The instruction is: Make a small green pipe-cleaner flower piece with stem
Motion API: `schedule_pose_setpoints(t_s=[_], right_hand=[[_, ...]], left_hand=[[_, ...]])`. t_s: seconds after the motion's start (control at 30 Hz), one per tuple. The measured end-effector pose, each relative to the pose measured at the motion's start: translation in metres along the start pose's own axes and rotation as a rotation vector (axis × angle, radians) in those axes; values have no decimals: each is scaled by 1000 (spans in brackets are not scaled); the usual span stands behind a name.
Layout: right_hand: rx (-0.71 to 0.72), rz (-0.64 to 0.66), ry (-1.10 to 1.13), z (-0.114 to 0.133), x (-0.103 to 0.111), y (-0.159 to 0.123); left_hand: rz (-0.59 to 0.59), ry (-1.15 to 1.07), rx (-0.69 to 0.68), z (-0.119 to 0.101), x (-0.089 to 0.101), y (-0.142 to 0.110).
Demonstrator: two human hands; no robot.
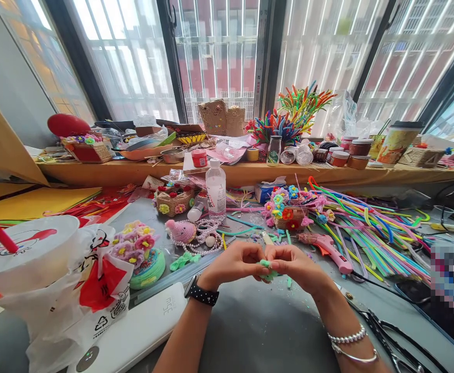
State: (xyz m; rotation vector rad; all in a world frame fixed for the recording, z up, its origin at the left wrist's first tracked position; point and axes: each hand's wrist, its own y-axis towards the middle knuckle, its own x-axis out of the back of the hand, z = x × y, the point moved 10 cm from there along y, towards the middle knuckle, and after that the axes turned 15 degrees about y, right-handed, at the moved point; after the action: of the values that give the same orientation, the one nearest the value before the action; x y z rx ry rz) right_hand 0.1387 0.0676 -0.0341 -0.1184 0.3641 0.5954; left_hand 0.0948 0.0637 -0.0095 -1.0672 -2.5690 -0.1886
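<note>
Both hands meet above the grey table, closed in a pinch on one small green pipe-cleaner piece (pixel 268 274). My left hand (pixel 237 264) wears a dark dotted watch band at the wrist. My right hand (pixel 295 265) has silver bracelets on its forearm. Fingers cover most of the green piece, so its full shape is hidden. Left of my left hand lie other green fuzzy pieces (pixel 184 260) and a string of pearl beads (pixel 207 234). A pink glue gun (pixel 328 249) rests just beyond my right hand. Black scissors (pixel 382 331) lie beside my right forearm.
A lidded drink cup (pixel 28 254) in a plastic bag and a white device (pixel 141 329) stand at left. A clear bottle (pixel 215 191) stands upright at the middle. Pipe cleaners (pixel 382 248) spread across the right. A flower basket (pixel 291 220) sits behind the glue gun.
</note>
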Motion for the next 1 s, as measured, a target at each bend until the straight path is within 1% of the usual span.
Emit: schedule_pose_setpoints(t_s=[0.13,0.3,0.37,0.5,0.6,0.63,0.67,0.77,0.8,0.83,0.87,0.9,0.93,1.0], right_hand=[[-14,-48,74,-3,0,2],[28,32,239,-1,-16,6],[50,28,279,0,-17,8],[67,-42,275,-2,-10,10],[61,-147,273,-3,3,10],[63,-193,286,-4,9,10],[69,-247,308,-4,17,9],[134,-405,399,-2,39,5],[167,-435,432,-1,44,4],[197,-451,457,1,47,4],[223,-451,472,2,48,4],[241,-442,476,4,47,4],[251,-433,469,5,46,4],[255,-416,429,7,40,4]], left_hand=[[-22,-12,9,2,3,0],[-47,12,14,1,8,-2],[-72,30,13,1,11,-3],[-135,80,8,4,17,-2],[-197,193,-6,1,22,0],[-255,267,-25,-3,27,-1],[-352,355,-54,-10,34,-3],[-765,582,-160,-40,59,-26],[-863,606,-175,-46,63,-33],[-914,599,-173,-47,65,-37],[-913,560,-154,-44,66,-36],[-880,494,-105,-36,66,-31],[-806,401,-39,-24,63,-23],[-626,185,73,0,51,-7]])
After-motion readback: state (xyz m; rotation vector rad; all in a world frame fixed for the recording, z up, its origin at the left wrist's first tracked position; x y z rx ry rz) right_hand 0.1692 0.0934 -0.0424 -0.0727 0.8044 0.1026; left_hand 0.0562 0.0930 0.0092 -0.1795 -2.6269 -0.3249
